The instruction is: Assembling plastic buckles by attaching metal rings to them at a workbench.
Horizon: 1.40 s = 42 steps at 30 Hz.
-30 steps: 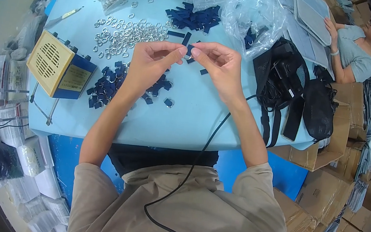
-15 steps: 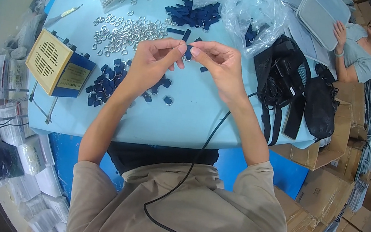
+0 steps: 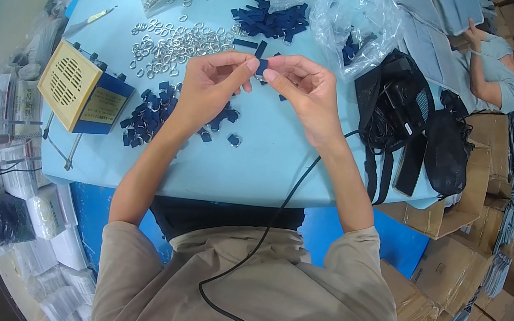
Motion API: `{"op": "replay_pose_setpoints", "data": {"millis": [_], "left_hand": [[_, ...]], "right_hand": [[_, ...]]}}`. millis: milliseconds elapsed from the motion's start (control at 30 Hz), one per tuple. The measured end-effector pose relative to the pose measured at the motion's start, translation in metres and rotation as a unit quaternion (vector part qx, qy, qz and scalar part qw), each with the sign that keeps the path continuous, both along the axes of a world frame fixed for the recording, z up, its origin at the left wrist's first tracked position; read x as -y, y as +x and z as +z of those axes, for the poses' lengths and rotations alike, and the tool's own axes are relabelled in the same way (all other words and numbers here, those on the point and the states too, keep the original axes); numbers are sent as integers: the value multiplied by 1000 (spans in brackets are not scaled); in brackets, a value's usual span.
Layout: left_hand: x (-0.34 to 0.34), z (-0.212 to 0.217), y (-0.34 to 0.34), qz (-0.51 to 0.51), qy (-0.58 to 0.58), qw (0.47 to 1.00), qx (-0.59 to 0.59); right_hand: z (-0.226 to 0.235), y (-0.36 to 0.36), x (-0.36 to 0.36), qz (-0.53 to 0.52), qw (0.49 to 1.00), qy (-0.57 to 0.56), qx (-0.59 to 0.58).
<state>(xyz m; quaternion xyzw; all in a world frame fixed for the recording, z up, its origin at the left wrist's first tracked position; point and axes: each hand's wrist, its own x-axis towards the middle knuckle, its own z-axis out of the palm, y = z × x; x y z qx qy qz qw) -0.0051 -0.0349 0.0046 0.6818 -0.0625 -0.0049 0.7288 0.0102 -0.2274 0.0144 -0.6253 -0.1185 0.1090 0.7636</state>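
Note:
My left hand point(image 3: 218, 83) and my right hand point(image 3: 302, 94) meet over the table, both pinching a short navy fabric strip point(image 3: 261, 66). A bit of metal ring shows at its lower edge, mostly hidden by the fingertips. Just beyond the fingers lie loose navy strips, with a larger pile of navy strips point(image 3: 270, 19) farther back. Left of these, silver metal rings point(image 3: 181, 45) are spread in a heap. Nearer me, beside my left wrist, is a pile of navy strips looped through rings point(image 3: 149, 112), a few of them lying apart.
At left stand a cream and blue box device point(image 3: 86, 89) and a craft knife point(image 3: 93, 18). Clear plastic bags point(image 3: 354, 26) lie at the back. At right are a black mesh bag point(image 3: 394, 94), a phone point(image 3: 409, 163) and a black pouch point(image 3: 447, 151). A cable runs under my right forearm. Another person point(image 3: 495, 76) sits beyond cartons.
My fingers have shifted slightly on the strip, and more of its navy fabric shows between them. At the far right, the other person's hand and the pale grey panel have moved away from me.

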Motion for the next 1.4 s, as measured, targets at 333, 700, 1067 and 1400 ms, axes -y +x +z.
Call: {"op": "replay_pose_setpoints", "data": {"millis": [333, 700, 1067, 1400], "left_hand": [[-1, 1, -1, 29, 49, 998, 8], [-1, 3, -2, 13, 42, 998, 40], [-7, 13, -1, -56, -17, 997, -47], [-2, 6, -1, -22, 6, 999, -25]], "right_hand": [[-1, -1, -6, -71, 997, -17, 13], [-1, -3, -4, -72, 996, -25, 40], [-1, 0, 2, -15, 999, 39, -22], [2, 1, 1, -19, 999, 29, -26]]}}
